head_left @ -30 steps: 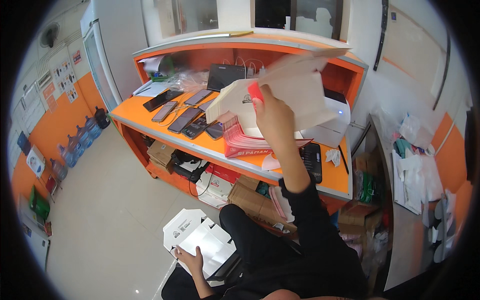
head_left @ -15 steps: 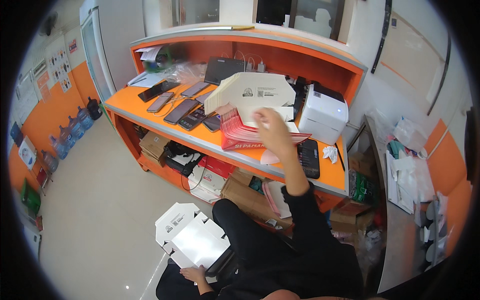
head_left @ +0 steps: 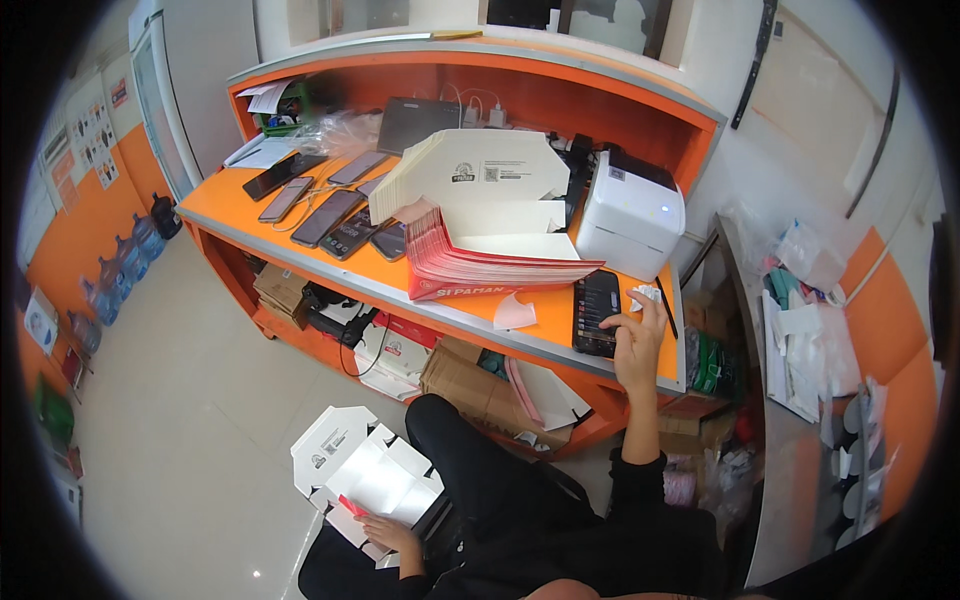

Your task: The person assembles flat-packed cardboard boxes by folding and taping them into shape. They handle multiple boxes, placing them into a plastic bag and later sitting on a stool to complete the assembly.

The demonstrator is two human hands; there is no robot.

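Observation:
An unfolded cardboard box (head_left: 385,478), white on its inner side, lies across my lap at the lower left. My left hand (head_left: 394,534) grips its near side, fingers over a folded flap whose red outer face (head_left: 352,505) shows. On the orange counter a black smartphone (head_left: 597,312) lies with its screen lit. My right hand (head_left: 640,348) is over the phone's right side, fingers apart and one reaching to the screen; it holds nothing. Left of the phone stands a thick stack of flat boxes (head_left: 500,270), red outside and white inside. A small pinkish paper piece (head_left: 515,311) lies between them.
A white label printer (head_left: 632,222) stands behind the phone. Several more phones (head_left: 328,217) and a dark laptop (head_left: 415,124) are on the counter's left part (head_left: 215,190). The shelf below holds brown cartons (head_left: 465,385). A metal table (head_left: 800,470) runs along the right.
My right hand has moved from above the box stack right and down to the phone. On my lap, a red flap now shows beside my left fingers. The view has shifted slightly.

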